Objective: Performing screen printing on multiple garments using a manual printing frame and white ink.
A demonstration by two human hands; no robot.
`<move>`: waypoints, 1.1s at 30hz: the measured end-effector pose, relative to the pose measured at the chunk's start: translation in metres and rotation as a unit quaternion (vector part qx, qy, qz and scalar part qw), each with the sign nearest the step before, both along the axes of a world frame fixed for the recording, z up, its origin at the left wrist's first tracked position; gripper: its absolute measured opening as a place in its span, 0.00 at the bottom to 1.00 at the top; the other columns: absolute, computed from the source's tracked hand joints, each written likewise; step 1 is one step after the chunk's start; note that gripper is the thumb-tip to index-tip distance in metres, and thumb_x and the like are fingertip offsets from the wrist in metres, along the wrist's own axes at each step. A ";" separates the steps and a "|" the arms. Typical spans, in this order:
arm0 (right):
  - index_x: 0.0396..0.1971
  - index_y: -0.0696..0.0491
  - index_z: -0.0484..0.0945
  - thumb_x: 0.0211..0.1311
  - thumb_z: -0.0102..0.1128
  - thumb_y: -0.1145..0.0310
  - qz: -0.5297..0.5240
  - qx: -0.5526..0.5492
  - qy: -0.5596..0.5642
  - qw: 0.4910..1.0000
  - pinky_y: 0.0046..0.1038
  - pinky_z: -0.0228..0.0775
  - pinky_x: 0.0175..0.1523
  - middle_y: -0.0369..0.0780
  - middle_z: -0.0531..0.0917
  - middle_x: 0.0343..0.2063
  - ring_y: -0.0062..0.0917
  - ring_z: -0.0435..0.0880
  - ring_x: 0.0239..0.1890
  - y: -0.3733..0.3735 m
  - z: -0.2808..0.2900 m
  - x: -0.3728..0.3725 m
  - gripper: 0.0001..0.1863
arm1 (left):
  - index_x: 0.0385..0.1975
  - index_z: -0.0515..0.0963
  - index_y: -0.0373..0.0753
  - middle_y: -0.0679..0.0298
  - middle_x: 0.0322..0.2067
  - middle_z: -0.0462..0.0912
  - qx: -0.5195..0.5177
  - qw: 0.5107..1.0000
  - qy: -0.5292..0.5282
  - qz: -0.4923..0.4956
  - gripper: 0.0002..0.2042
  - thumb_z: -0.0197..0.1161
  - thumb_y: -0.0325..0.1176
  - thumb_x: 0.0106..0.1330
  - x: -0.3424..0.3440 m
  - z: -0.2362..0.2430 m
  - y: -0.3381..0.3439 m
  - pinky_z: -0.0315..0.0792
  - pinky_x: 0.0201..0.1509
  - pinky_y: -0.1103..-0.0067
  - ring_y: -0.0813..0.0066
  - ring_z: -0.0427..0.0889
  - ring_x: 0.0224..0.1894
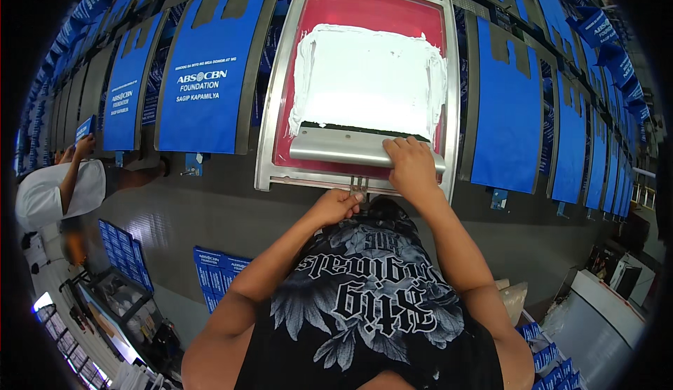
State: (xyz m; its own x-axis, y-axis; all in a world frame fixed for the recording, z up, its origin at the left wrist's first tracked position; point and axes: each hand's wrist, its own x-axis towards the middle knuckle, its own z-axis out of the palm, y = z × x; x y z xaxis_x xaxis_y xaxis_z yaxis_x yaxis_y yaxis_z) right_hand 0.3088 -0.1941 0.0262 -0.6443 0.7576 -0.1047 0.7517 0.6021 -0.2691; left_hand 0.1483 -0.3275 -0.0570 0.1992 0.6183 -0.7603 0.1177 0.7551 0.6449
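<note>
A screen printing frame [266, 145] with silvery metal sides lies in front of me. Its red mesh [336, 1] carries a thick sheet of white ink [368, 81]. Along the near side of the ink rests a long metal squeegee [329, 145], with dark material showing along its far edge. My right hand [413, 166] is closed over the squeegee's right part. At the middle of the frame's near side, my left hand [338, 206] pinches a small metal bracket [359, 185]; the fingertips partly cover it.
Blue printed bags [210, 110] lie on boards to the left, and blank-looking blue bags [506, 131] to the right. Another person [63, 187] stands at the left, holding a blue piece. Blue stacks [126, 253] lie behind on the left; a pale container [596, 313] stands at lower right.
</note>
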 end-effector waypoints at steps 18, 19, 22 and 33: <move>0.33 0.61 0.79 0.42 0.68 0.69 -0.176 -0.307 0.357 0.864 0.22 0.67 0.42 0.38 0.82 0.29 0.20 0.78 0.34 0.109 -0.069 0.094 0.17 | 0.37 0.78 0.37 0.50 0.30 0.80 0.260 0.778 0.523 0.229 0.22 0.55 0.53 0.62 -0.118 0.033 0.051 0.70 0.41 0.66 0.53 0.79 0.37; 0.34 0.60 0.79 0.42 0.68 0.69 -0.192 -0.333 0.378 0.843 0.21 0.67 0.41 0.38 0.82 0.29 0.20 0.77 0.33 0.112 -0.076 0.089 0.16 | 0.45 0.77 0.37 0.48 0.39 0.80 0.194 0.779 0.559 0.206 0.23 0.56 0.51 0.62 -0.138 0.012 0.056 0.69 0.48 0.68 0.52 0.78 0.44; 0.35 0.59 0.79 0.44 0.68 0.71 -0.224 -0.378 0.434 0.786 0.20 0.66 0.39 0.36 0.81 0.29 0.18 0.77 0.32 0.116 -0.079 0.089 0.16 | 0.53 0.71 0.33 0.51 0.48 0.78 0.234 0.866 0.359 0.259 0.25 0.56 0.47 0.64 -0.157 -0.024 0.066 0.66 0.54 0.75 0.65 0.76 0.50; 0.37 0.60 0.79 0.40 0.68 0.74 -0.290 -0.320 0.461 0.775 0.23 0.67 0.44 0.37 0.80 0.31 0.22 0.77 0.36 0.135 -0.031 0.326 0.19 | 0.55 0.68 0.30 0.53 0.50 0.76 0.305 0.879 0.244 0.274 0.23 0.55 0.41 0.67 0.078 -0.005 0.097 0.65 0.56 0.78 0.71 0.73 0.52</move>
State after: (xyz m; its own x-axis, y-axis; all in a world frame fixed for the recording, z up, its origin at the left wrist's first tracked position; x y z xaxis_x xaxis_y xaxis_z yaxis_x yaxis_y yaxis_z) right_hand 0.6344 -0.0589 -0.0053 -0.2396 0.9310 -0.2754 0.1562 -0.2430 -0.9574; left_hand 0.2261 -0.2310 -0.0620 -0.5123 0.8424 -0.1673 0.2189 0.3164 0.9230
